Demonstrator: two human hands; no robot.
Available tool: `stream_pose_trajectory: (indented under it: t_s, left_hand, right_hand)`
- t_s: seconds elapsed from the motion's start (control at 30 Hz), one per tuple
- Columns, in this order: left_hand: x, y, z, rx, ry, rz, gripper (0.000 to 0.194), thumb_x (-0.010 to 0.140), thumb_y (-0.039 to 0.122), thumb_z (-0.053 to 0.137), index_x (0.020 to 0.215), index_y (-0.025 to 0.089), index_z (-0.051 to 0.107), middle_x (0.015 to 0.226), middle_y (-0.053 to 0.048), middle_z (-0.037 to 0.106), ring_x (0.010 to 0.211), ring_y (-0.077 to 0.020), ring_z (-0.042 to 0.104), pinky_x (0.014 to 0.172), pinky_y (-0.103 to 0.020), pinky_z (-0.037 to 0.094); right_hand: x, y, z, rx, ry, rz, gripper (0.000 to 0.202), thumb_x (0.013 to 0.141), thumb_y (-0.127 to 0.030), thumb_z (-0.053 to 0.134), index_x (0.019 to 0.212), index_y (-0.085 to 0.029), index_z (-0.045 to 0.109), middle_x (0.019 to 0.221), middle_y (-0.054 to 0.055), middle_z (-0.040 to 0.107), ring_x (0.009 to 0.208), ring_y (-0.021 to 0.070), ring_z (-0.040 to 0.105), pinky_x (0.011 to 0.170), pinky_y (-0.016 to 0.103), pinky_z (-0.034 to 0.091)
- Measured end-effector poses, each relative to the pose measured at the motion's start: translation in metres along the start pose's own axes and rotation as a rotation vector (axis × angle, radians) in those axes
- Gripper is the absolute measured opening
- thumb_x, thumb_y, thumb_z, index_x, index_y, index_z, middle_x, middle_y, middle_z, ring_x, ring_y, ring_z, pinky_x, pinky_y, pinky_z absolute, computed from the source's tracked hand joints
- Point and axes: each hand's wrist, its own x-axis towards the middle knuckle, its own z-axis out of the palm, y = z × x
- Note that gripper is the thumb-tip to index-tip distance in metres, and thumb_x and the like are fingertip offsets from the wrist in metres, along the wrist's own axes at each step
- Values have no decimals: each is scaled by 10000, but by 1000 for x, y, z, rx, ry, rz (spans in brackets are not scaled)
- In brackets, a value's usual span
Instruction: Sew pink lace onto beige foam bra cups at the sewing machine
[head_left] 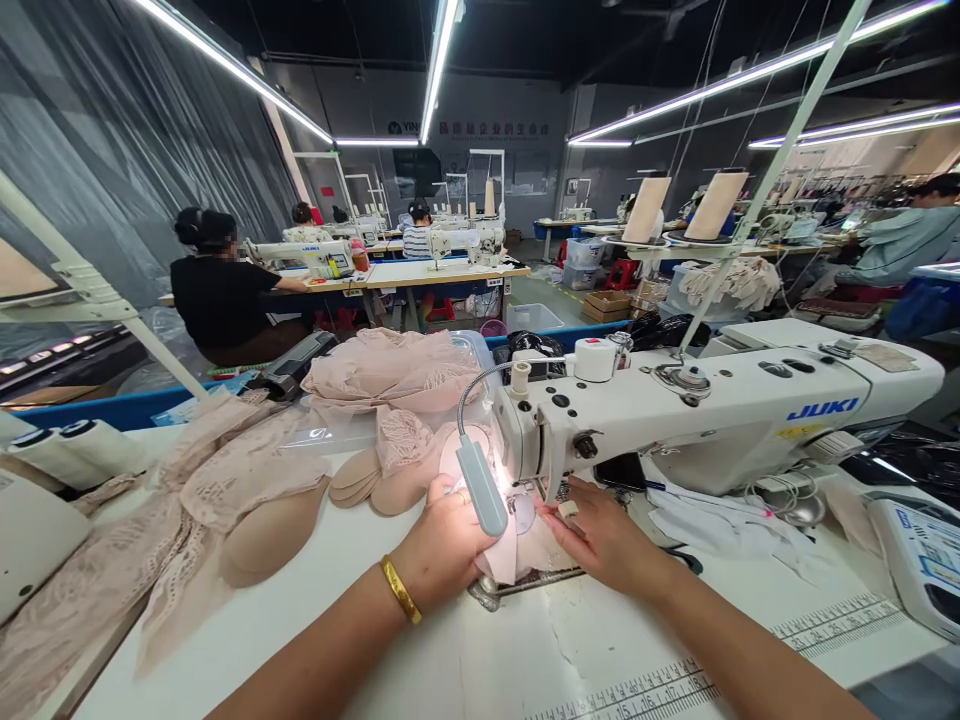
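Under the head of a white sewing machine (739, 410) lies a pale pink bra piece (501, 562), lit by a small lamp. My left hand (442, 535), with a gold bangle at its wrist, is closed on the piece's left side. A grey gooseneck lamp (481, 487) hides some of its fingers. To the right of the needle area, my right hand (615, 540) has its thumb and fingers closed at the cloth's right edge, beside the presser foot. Just behind my left hand sit beige foam cups (356, 477) and a lace-covered cup (403, 440).
Lace pieces (247, 470) spread over the table's left side. A clear bin (322, 430) heaped with pink lace parts stands behind. White cloth (739, 525) and a control box (922, 560) lie right; a ruler strip (652, 690) runs along the front. Co-workers sit farther off.
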Motion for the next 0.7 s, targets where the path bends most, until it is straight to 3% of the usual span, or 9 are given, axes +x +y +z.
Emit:
stream_pose_trajectory:
  t_s: [0.17, 0.37, 0.5, 0.7]
  left_hand:
    - [-2, 11, -3, -10, -43, 14, 159, 815, 90, 619, 914, 212, 644, 909, -20, 735, 836, -234, 663, 930, -550, 400]
    - [-6, 27, -4, -29, -75, 38, 64, 904, 211, 655, 886, 210, 594, 905, 13, 699, 769, -196, 623, 928, -544, 377]
    - [-10, 33, 2, -41, -109, 23, 154, 890, 287, 714, 914, 208, 584, 934, 21, 709, 791, -204, 652, 937, -557, 375]
    - [-4, 31, 10, 42, -94, -18, 83, 909, 180, 620, 861, 199, 555, 907, 4, 690, 869, -234, 673, 971, -581, 390]
  right_hand:
    - [-3, -5, -4, 30, -139, -58, 254, 1066, -255, 420, 1101, -244, 671, 819, 55, 637, 808, 225, 571, 715, 332, 457]
    - [-1, -14, -7, 110, -304, -220, 268, 963, -136, 462, 1031, -247, 696, 849, 23, 610, 760, 174, 500, 717, 300, 383]
    - [-1, -15, -4, 82, -331, -206, 251, 898, -100, 480, 954, -226, 690, 839, 23, 581, 761, 175, 480, 700, 291, 353]
    - [1, -16, -3, 4, -304, -124, 215, 908, -89, 477, 893, -215, 651, 789, 14, 551, 735, 181, 469, 686, 283, 348]
